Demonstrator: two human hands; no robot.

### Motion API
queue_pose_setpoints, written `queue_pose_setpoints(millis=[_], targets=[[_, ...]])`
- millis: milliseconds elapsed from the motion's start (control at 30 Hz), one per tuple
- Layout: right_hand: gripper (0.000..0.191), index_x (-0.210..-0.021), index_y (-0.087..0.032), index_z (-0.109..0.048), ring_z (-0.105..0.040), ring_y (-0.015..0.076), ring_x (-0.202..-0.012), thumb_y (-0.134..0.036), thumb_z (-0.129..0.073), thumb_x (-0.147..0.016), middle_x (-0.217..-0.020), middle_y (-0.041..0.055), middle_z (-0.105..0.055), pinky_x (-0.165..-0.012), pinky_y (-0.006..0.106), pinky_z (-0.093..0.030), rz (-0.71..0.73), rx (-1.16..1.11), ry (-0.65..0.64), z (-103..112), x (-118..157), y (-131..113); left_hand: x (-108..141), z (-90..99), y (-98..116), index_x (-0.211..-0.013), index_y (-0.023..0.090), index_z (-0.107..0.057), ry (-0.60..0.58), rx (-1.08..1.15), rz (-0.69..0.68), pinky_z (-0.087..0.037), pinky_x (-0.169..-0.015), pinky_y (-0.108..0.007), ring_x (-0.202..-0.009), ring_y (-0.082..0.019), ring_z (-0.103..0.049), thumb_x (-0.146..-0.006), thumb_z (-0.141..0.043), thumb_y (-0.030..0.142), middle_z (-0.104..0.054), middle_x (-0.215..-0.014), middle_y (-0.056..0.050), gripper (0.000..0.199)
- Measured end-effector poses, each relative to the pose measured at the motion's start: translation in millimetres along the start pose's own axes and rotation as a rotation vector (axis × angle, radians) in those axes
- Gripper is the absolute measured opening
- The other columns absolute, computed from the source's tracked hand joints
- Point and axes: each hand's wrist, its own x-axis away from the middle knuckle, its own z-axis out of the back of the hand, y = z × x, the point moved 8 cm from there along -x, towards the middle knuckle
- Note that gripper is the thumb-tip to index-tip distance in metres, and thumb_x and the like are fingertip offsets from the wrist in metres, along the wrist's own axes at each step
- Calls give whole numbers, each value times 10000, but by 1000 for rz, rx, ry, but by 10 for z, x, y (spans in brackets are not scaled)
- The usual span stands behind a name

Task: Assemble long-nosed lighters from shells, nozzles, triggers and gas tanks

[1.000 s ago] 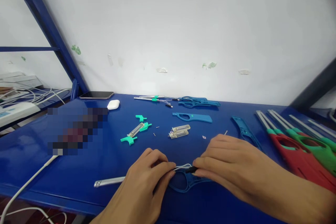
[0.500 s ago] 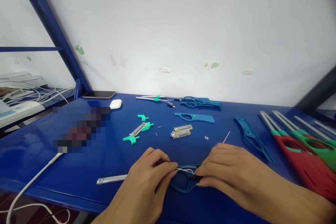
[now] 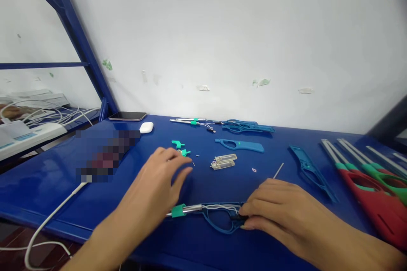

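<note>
My right hand (image 3: 273,205) is closed over the right end of a blue lighter shell half (image 3: 219,228), pressing near a small black part (image 3: 238,217). White wires (image 3: 222,207) run through the shell, and a metal tube with a green collar (image 3: 178,210) extends from its left end. My left hand (image 3: 162,173) hovers to the upper left with thumb and fingers apart, holding nothing that I can see. Just beyond its fingertips are green trigger pieces (image 3: 178,144), partly hidden by the hand. Two clear fuel tanks (image 3: 224,161) lie to its right.
Loose blue shell halves (image 3: 240,145) lie farther back, and another (image 3: 311,173) is at right. Metal tubes with wires (image 3: 193,123) rest near the wall. Red and green lighters (image 3: 365,190) line the right side. A phone (image 3: 127,116) and white case (image 3: 146,127) sit at back left.
My left hand has let go of the lighter's tube end and moved up and left toward the green pieces, uncovering the green collar. My right hand stays on the shell. The view has shifted slightly.
</note>
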Motion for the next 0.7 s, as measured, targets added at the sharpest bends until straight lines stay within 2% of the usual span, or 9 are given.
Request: queue_pose_setpoints(millis=[67, 133, 267, 367, 467, 600, 700], targets=[[355, -1072, -285, -719, -743, 136, -847, -432, -400, -1124, -987, -45, -789, -814, 296, -500, 12, 14, 21, 22, -4, -20, -131, 6, -218, -1099, 151, -760, -29, -85, 37, -537, -867, -471, -970, -296, -628, -993, -637, 222, -709, -1025, -109, 177], [386, -1064, -280, -722, -743, 143, -844, -443, -378, -1127, -985, -35, -792, -815, 298, -503, 17, 20, 34, 27, -2, -29, -215, -43, -370, -1031, 148, -748, -69, -150, 55, -550, -834, -441, -935, -265, -636, -967, -687, 224, -698, -990, -91, 117], [316, -1126, -298, -721, -740, 165, -865, -402, -423, -1122, -995, -32, -784, -866, 328, -503, -8, -24, -32, -50, 7, 5, -259, -154, -439, -992, 151, -679, -123, -208, 46, -575, -816, -371, -900, -182, -670, -996, -698, 293, -678, -983, -22, 142], [268, -1134, -305, -723, -736, 171, -875, -354, -460, -1114, -998, -37, -779, -880, 340, -499, -25, -47, -47, -71, 15, 24, -252, -109, -342, -918, 161, -680, -98, -188, 24, -553, -784, -367, -881, -204, -656, -1002, -639, 215, -677, -929, -30, 108], [218, -1142, -306, -726, -737, 171, -889, -331, -514, -1097, -1007, -40, -782, -880, 338, -496, -40, -60, -30, -43, 19, 25, -182, 27, -164, -931, 190, -687, -36, -110, -6, -524, -757, -357, -878, -234, -664, -1002, -569, 189, -703, -925, -42, 138], [169, -1104, -304, -728, -735, 162, -912, -277, -565, -1075, -1026, -49, -787, -880, 321, -489, -87, -127, -65, -35, 13, 45, 75, 141, 145, -992, 251, -673, 9, 27, -62, -515, -659, -257, -736, -151, -673, -1043, -577, 312, -723, -902, 32, 125], [176, -1092, -301, -730, -733, 155, -908, -256, -561, -1074, -1026, -50, -790, -864, 310, -485, -104, -155, -92, -45, 10, 54, 278, 145, 386, -1029, 276, -651, 33, 157, -128, -548, -727, -212, -791, -117, -703, -1049, -582, 236, -732, -945, 56, 82]])
